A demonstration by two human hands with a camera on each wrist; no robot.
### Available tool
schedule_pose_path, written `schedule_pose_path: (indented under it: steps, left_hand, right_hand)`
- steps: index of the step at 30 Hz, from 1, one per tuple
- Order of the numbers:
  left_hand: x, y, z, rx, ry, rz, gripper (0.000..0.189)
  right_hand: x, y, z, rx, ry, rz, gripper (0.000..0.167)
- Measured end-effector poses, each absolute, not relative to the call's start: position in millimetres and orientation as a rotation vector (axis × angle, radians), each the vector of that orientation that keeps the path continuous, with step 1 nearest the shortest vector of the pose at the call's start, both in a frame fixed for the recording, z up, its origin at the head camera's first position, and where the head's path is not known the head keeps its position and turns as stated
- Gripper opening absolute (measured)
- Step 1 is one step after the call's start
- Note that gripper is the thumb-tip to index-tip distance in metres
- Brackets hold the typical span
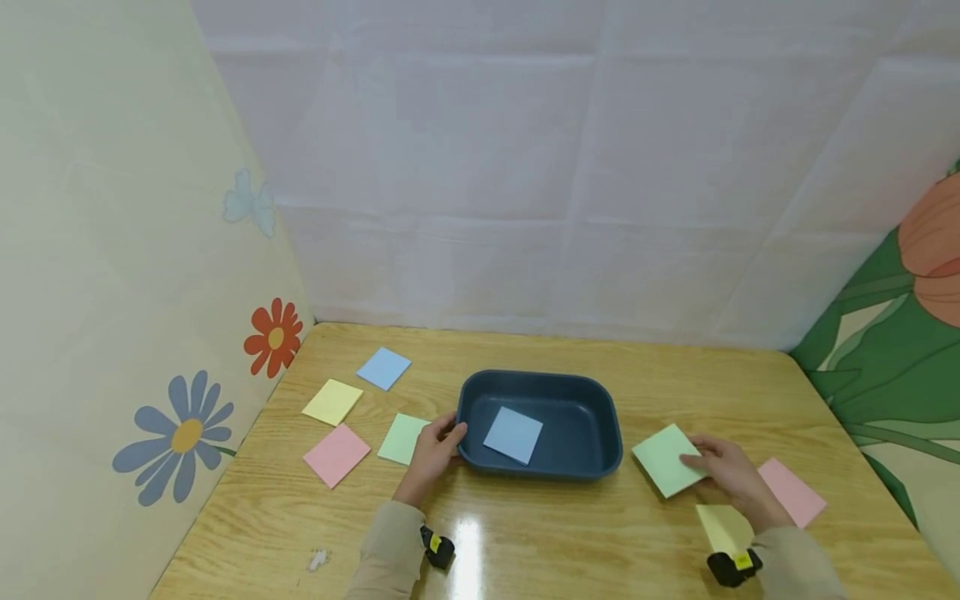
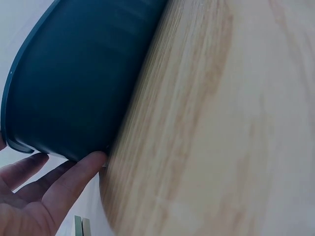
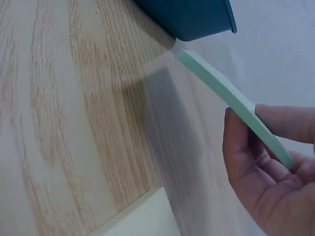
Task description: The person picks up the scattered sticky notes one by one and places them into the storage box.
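A dark blue rectangular bin (image 1: 540, 471) stands on the table with a blue sticky note pad (image 1: 513, 435) lying inside it. My left hand (image 1: 437, 450) grips the bin's left end, thumb at the rim. In the left wrist view, its fingers (image 2: 74, 179) press the outer wall low down. My right hand (image 1: 731, 475) pinches a green sticky note pad (image 1: 667, 460) by one corner, just right of the bin. The right wrist view shows that green pad (image 3: 231, 101) edge-on and tilted, held above the table, thumb on one face and fingers on the other.
Left of the bin lie a blue pad (image 1: 384, 368), a yellow pad (image 1: 333, 402), a pink pad (image 1: 337, 455) and another green pad (image 1: 401, 437). Near my right wrist are a pink pad (image 1: 793, 492) and a yellow pad (image 1: 723, 527), partly covered. A white curtain (image 1: 480, 167) hangs behind the table.
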State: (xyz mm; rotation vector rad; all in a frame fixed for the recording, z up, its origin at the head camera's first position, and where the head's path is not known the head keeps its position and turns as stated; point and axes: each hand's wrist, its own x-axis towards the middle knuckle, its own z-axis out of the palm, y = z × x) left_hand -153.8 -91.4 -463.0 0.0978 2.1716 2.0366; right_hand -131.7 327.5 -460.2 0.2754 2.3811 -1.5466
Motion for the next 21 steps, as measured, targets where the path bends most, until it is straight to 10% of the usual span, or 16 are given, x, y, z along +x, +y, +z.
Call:
schedule_pose_path:
  steps: [21]
  left_hand:
    - [-154,-91,-464,0.1,2.175,2.038,0.042]
  right_hand:
    - [-134,330,-449,0.353,2.317,-1.675,0.059]
